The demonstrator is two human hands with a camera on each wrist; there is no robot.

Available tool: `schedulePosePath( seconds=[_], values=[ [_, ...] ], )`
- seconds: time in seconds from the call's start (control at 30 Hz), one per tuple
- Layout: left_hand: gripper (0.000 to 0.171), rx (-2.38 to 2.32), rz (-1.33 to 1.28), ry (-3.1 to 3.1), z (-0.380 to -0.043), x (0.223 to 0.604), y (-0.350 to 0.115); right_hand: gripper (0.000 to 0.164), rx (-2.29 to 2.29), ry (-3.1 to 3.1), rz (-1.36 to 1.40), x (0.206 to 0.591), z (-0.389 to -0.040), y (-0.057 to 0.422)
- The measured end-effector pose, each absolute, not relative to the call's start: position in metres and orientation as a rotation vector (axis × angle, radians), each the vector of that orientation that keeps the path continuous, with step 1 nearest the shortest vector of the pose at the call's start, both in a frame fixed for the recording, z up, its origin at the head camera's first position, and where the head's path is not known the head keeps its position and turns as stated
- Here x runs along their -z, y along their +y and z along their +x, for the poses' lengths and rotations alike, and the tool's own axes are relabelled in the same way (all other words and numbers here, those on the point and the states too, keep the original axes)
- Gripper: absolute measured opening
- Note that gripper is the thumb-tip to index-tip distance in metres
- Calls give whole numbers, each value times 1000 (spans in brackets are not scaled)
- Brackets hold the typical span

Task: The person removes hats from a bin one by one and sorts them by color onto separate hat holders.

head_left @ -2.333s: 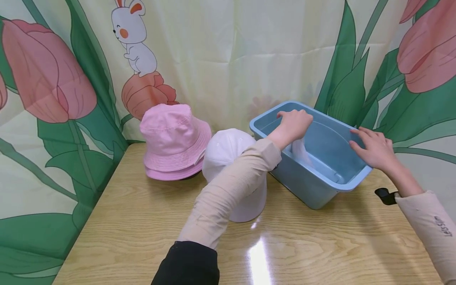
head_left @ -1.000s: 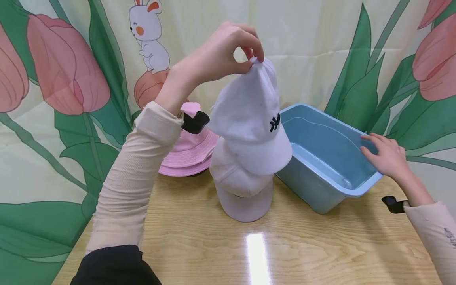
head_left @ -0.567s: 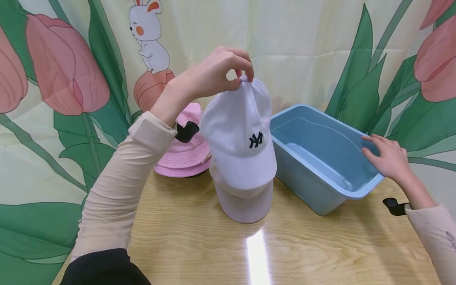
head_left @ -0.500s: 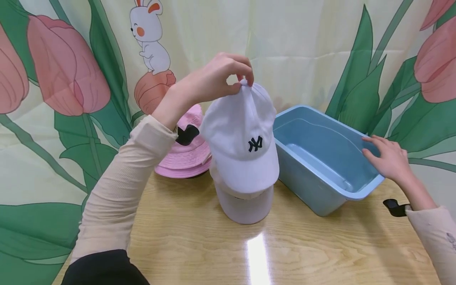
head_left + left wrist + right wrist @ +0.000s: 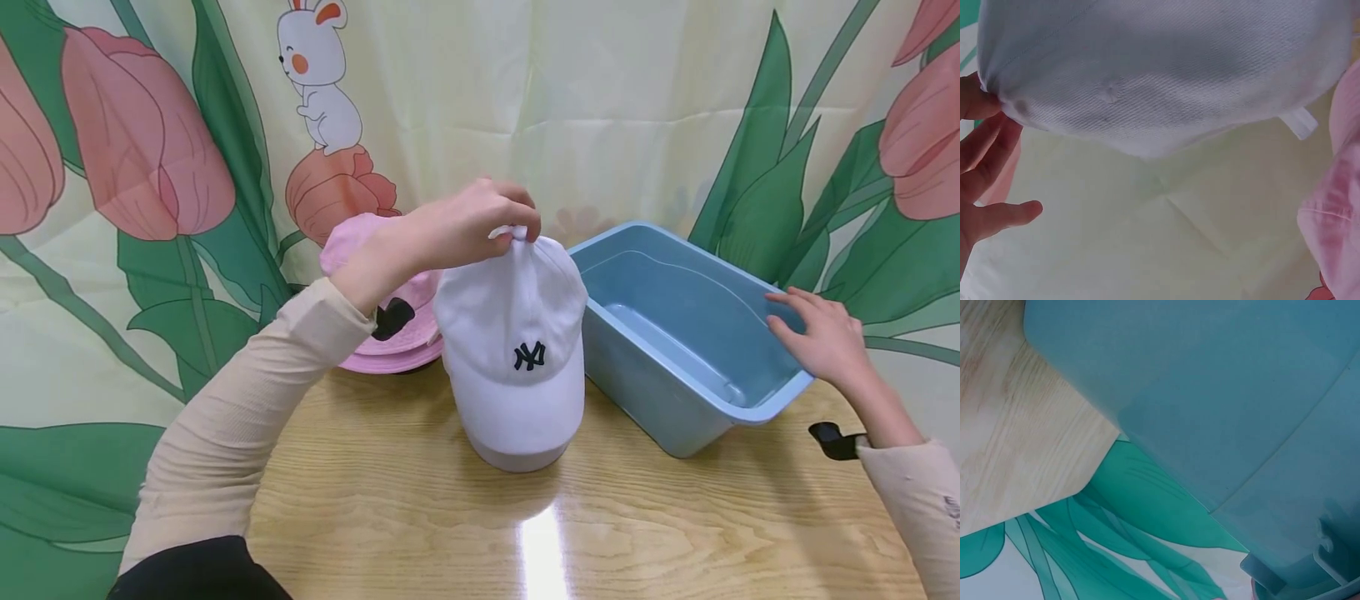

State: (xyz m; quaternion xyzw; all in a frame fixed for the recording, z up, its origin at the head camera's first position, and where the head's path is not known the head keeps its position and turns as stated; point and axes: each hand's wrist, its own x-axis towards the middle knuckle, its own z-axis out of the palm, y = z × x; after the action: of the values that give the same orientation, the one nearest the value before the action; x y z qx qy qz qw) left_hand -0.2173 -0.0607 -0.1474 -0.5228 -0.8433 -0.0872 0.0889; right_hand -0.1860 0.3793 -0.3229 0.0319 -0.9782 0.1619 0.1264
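My left hand [image 5: 487, 221] pinches the top of a white baseball cap [image 5: 517, 417] with a black logo, pulling a fold up in its crown. The cap sits over a second white cap [image 5: 517, 460], whose brim edge shows below it. In the left wrist view, the fingertips hold the edge of pale cap fabric [image 5: 1166, 69]. My right hand [image 5: 821, 337] holds the right end of a blue plastic tub [image 5: 637, 367], thumb inside the rim. The right wrist view shows the tub's outer wall [image 5: 1210, 394], with that hand almost wholly hidden.
Stacked pink bucket hats [image 5: 393, 354] stand left of the caps, partly behind my left forearm. A wooden table [image 5: 390, 500] carries everything. Behind it hangs a curtain [image 5: 637, 108] printed with tulips and a rabbit. The tub stands close on the caps' right.
My left hand has lifted the logo cap out of the tub, carried it left and lowered it over the other white cap. My right hand stays at the tub's rim.
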Motion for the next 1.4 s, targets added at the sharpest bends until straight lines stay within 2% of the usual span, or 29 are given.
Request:
schedulePosePath(
  seconds=[0.3, 0.53, 0.97, 1.1, 1.4],
  values=[
    [29, -81, -1343, -2536, -204, 155, -62, 43, -470, -2841, 86, 322, -184, 380],
    [15, 171, -1330, -2608, -203, 162, -64, 43, -473, -2835, 81, 320, -184, 381],
    [20, 336, -1201, -2580, -221, 139, -63, 42, -497, -2827, 76, 322, -185, 381],
    [19, 302, -1246, -2593, -222, 145, -59, 42, -508, -2832, 77, 323, -185, 381],
    [15, 306, -1458, -2649, -200, 179, -62, 43, -507, -2828, 72, 325, -186, 382]
  ],
)
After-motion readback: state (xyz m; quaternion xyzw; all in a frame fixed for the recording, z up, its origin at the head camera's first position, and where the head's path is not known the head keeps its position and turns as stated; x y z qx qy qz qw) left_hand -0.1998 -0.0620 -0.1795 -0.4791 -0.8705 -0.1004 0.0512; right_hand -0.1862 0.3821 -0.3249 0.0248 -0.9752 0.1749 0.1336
